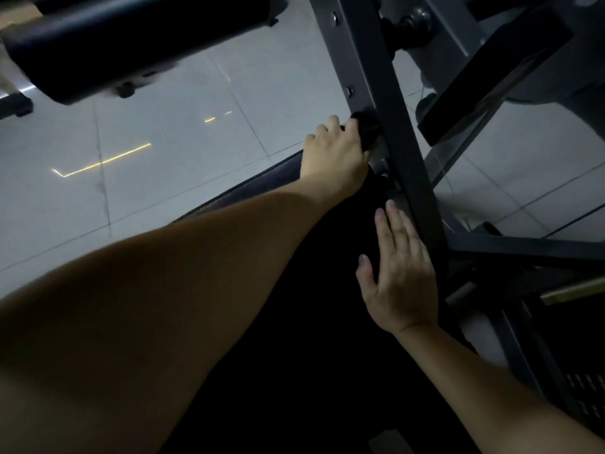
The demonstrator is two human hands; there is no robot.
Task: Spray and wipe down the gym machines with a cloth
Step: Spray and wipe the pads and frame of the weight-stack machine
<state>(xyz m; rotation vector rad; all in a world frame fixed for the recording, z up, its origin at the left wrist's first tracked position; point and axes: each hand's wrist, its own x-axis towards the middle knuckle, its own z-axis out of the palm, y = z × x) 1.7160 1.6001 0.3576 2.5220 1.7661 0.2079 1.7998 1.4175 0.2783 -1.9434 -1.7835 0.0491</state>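
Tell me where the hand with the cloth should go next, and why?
Probably the left hand should slide the dark cloth farther along the grey frame bar, toward the bolts. The cloth presses against that bar, bare metal lies just beyond it, and the right hand rests flat lower down.

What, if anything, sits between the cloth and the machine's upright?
Nothing visible. The left hand holds the dark cloth against the gray upright. The right hand lies flat lower along it, in the path of a downward wipe.
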